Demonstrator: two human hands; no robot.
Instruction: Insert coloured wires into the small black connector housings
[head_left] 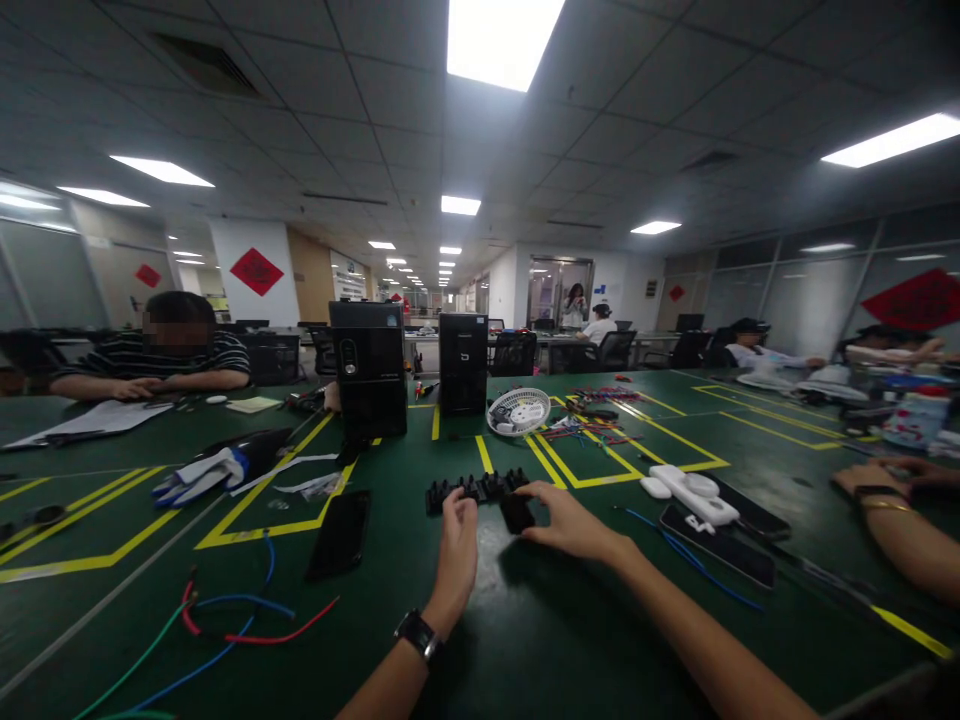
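Note:
My right hand (571, 522) has its thumb and fingers around the sides of a small black block (517, 514) at the table's middle. Just beyond it lies a row of black parts with upright knobs (493, 487), their exact kind too dark to make out. My left hand (459, 540), with a watch (418, 635) on the wrist, has its fingers curled together at the near side of that row. Whatever its fingertips may hold is hidden. Left of this hand a black phone (340, 534) lies flat on the green table (480, 640).
Two black boxes (367, 370) stand upright ahead, near a white basket (519, 412) and loose wires (600, 415). Blue and red wires (247, 605) lie front left. A white charger (694, 492) and phones (720, 545) are at right, near another person's hand (874, 480).

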